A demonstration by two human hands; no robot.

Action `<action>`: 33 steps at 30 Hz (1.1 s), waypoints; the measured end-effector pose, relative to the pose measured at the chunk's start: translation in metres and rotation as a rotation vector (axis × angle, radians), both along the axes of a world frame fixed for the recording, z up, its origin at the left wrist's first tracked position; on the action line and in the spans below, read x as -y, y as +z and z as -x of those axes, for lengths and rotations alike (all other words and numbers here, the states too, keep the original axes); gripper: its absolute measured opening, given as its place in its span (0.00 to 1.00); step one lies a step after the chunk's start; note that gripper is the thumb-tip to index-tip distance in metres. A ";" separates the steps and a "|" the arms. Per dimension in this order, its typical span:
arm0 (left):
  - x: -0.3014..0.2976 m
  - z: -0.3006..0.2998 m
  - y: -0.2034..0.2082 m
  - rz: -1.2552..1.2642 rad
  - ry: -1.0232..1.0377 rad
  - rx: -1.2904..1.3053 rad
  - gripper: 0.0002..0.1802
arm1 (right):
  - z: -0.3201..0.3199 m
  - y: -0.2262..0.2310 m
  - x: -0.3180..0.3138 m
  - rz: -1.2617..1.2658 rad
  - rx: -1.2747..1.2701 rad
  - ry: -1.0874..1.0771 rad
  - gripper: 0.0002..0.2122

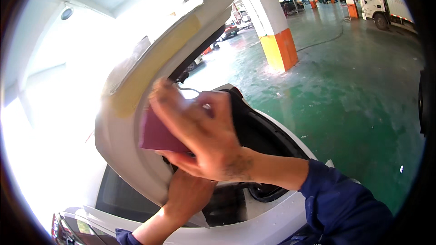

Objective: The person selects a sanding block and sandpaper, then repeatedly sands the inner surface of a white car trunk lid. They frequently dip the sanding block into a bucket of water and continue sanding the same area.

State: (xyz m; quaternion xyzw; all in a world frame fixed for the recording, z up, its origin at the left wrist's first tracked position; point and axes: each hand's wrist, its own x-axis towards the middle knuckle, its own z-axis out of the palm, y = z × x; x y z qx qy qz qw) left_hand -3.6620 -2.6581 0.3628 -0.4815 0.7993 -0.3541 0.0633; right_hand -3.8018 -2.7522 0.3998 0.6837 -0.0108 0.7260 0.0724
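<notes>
My right hand (204,138) is bent around a maroon sheet that looks like sandpaper (156,131), holding it near the inner side of a raised white trunk lid (113,129). Motion smears its fingers. Below and partly behind it, my left hand (190,193) is against the lid's lower part; its fingers are hidden from sight. Along the lid's outer edge runs a dull yellow patch of filler (156,63). Beneath the lid, the car's dark trunk opening (259,131) shows to the right of my hands.
The car's white body (268,220) curves along the bottom, with a dark rear window (122,195) at lower left. A pillar with a yellow and orange base (278,50) stands beyond the car on a green floor (345,109). A white truck (386,0) is parked far right.
</notes>
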 end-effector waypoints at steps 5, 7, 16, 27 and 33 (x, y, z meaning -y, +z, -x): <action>-0.001 0.004 0.003 -0.029 0.062 0.004 0.27 | 0.034 -0.007 0.026 0.045 -0.088 -0.163 0.42; 0.000 0.003 0.001 -0.028 0.072 -0.004 0.29 | 0.041 0.002 0.039 0.164 -0.144 -0.319 0.36; 0.004 0.003 -0.003 -0.030 0.112 -0.018 0.28 | 0.061 0.072 0.060 0.396 -0.402 -0.682 0.39; 0.001 0.005 -0.002 -0.045 0.131 -0.069 0.27 | 0.102 0.072 0.087 0.161 -0.290 -0.651 0.44; 0.001 0.012 0.003 -0.031 0.067 -0.125 0.26 | 0.120 0.053 0.088 0.064 -0.287 -0.597 0.48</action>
